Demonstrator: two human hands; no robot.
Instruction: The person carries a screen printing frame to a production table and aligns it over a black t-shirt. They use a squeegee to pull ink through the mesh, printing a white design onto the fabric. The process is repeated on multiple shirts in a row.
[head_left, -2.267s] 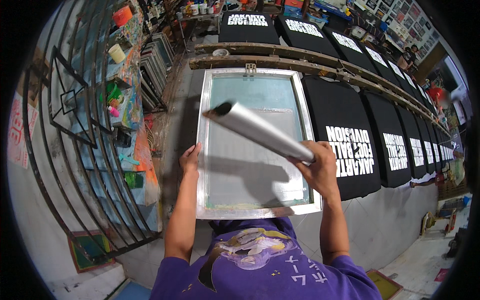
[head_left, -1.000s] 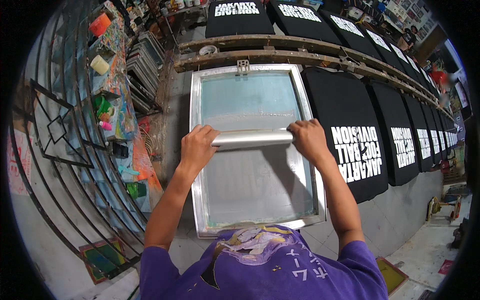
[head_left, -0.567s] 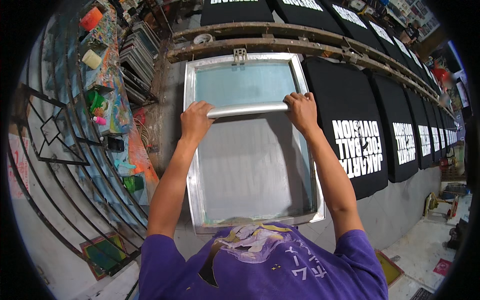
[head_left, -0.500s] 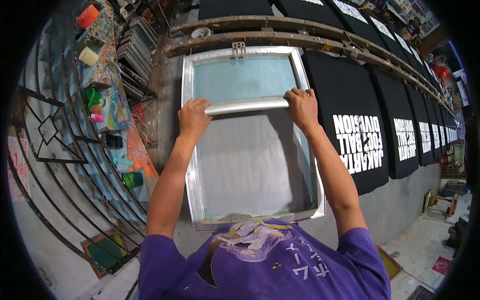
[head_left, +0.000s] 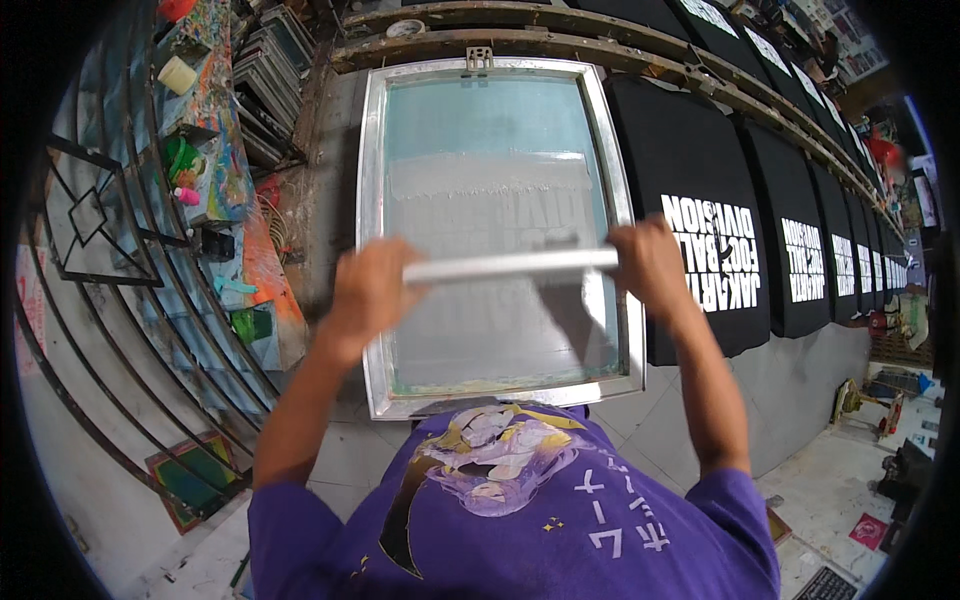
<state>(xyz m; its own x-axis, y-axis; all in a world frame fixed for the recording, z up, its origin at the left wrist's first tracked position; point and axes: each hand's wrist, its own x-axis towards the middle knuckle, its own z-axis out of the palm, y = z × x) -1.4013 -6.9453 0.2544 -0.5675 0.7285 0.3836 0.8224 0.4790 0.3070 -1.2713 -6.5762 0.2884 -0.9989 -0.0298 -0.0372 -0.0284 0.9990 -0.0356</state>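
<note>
The silver bar (head_left: pixel 515 264) was over the lower half of a big metal frame (head_left: pixel 373 150). The bar looked blurry, and it seemed to be up in the air, but I could not tell for sure. The left hand (head_left: pixel 375 290) was closed around one end, and the right hand (head_left: pixel 652 262) was closed around the other.

Inside the frame was a thin sheet (head_left: pixel 490 115), blue at the top, with a thick band of gray paste (head_left: pixel 490 178) across it. The paste looked wet, so it could make a mess. If one hand pushed harder than the other, the bar might tip and leave the paste thick on one side and thin on the other. If the fingers got slippery, the bar might fall and hurt the sheet. If an arm bumped the frame, it might slip crooked, because the only clip (head_left: pixel 479 58) I could see was at the top.

Past the clip ran wooden beams (head_left: pixel 540 45). Black cloths (head_left: pixel 655 140) with white print lay just to the right. The right hand was near them, so a messy knuckle could leave a spot. Far to the left, behind metal bars (head_left: pixel 85 154), stood a cup (head_left: pixel 177 75) and a pink bottle (head_left: pixel 187 196).
</note>
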